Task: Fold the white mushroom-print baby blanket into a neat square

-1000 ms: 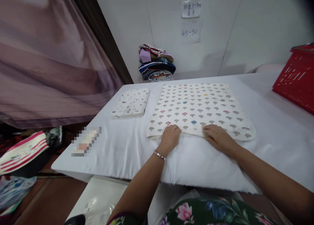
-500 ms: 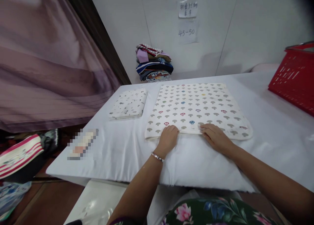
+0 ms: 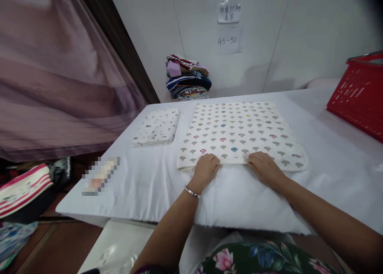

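I saw, over the remote feed, the mushroom-print cloth [image 3: 239, 132] spread on the white table [image 3: 143, 182], its near edge pinched by the left hand [image 3: 206, 171] and right hand [image 3: 265, 169], fingertips partly hidden. Left of that cloth lay a smaller folded cloth [image 3: 157, 126] and a pixelated object [image 3: 101, 176] I could not identify; right of it, the frame cut off a red basket [image 3: 362, 108]. Beyond it, I could not tell what supported a fabric stack [image 3: 190, 80].

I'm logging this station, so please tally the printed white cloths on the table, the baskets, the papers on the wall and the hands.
Cloths: 2 (mushroom cloth, folded cloth)
Baskets: 1 (red basket)
Papers: 2 (upper paper, lower paper)
Hands: 2 (left hand, right hand)
Total: 7
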Action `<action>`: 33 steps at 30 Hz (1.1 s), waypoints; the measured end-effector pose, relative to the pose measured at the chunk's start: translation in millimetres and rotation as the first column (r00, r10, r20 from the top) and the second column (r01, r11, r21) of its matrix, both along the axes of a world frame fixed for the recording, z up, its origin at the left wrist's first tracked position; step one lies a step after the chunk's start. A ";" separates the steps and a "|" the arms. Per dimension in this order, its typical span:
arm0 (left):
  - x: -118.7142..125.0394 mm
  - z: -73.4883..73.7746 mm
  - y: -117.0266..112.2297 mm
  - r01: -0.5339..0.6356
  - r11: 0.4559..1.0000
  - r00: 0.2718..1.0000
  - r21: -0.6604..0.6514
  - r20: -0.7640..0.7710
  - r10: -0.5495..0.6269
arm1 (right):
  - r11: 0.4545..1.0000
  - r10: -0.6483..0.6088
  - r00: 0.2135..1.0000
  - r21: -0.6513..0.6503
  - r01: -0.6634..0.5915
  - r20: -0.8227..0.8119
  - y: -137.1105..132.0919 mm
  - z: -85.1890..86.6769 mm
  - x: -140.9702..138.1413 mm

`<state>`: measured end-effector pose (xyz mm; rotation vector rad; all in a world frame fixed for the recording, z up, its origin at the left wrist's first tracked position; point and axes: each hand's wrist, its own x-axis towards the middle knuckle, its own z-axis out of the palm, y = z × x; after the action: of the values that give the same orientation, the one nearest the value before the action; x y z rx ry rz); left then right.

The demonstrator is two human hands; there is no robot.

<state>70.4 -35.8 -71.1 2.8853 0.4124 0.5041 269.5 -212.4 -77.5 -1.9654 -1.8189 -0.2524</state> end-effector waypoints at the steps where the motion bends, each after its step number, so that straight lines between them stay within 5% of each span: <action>1: -0.5 -0.4 0.4 0.002 1.000 1.000 0.003 0.009 -0.002 | 1.000 -0.002 1.000 -0.008 0.002 0.005 0.1 -0.1 -0.1; 5: 0.7 8.9 4.3 -0.010 0.998 0.999 0.067 0.054 0.007 | 0.998 0.017 0.999 -0.054 -0.015 0.038 3.4 10.5 5.6; 9: 8.0 28.6 9.6 -0.086 0.978 0.988 0.190 0.144 0.058 | 0.998 -0.036 0.992 0.053 0.030 0.121 10.6 31.6 18.9; 12: 12.5 30.8 10.3 -0.034 0.971 0.997 0.236 0.075 0.016 | 1.000 0.008 0.983 0.002 -0.009 0.184 13.1 37.6 22.7; 20: 9.5 12.7 6.7 -0.005 0.950 1.000 0.311 0.030 -0.004 | 0.988 0.054 0.983 -0.149 -0.028 0.175 9.4 21.6 18.3; 25: 9.0 18.1 9.2 -0.056 0.940 0.995 0.336 0.099 0.024 | 0.998 -0.057 0.974 0.025 0.053 0.219 11.7 21.3 19.9; 33: 4.3 -2.6 3.1 0.029 0.938 0.999 0.346 0.007 -0.033 | 0.995 0.066 0.968 -0.094 -0.044 0.244 2.3 -5.8 13.2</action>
<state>74.7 -32.7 -73.7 3.2173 0.3003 0.6477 282.7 -210.1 -83.4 -2.0144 -2.0692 -0.4233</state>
